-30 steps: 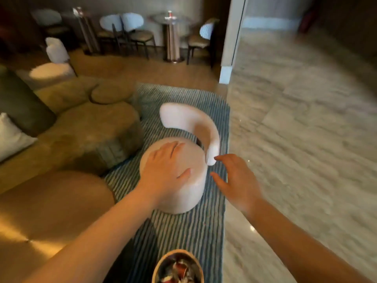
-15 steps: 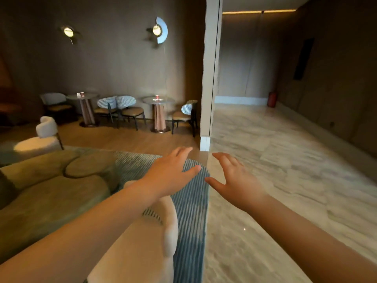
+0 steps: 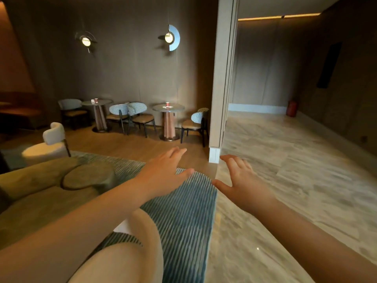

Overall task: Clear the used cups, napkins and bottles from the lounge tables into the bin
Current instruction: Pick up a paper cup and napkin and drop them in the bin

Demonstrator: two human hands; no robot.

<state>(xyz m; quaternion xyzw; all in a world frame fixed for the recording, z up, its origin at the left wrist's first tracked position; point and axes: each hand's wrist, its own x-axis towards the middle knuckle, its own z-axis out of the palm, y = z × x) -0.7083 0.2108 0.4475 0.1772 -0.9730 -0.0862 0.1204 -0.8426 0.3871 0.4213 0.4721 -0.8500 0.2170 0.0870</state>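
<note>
A pale marble floor fills the right side. A blue striped rug lies edge to edge with it on the left. An olive sofa occupies the left side and carries a round cushion. A light pillar stands where the wooden floor meets the marble. Close below the camera, the curved back of a cream chair rises from the rug.

Both bare arms reach forward. The left grip is open, with fingers straight, palm down and nothing in it. The right grip is open also, with fingers spread and thumb out to the left, and it is empty. The two are near each other but apart.

Far behind, by the dark wall, two small round tables stand among chairs with checked backs. On the right tabletop, just left of the pillar, a red cup stands upright. Something small and flat lies beside it, and I cannot tell what it is. On the left tabletop stands a second red cup, with a small white thing just beside it that is too small to name.
</note>
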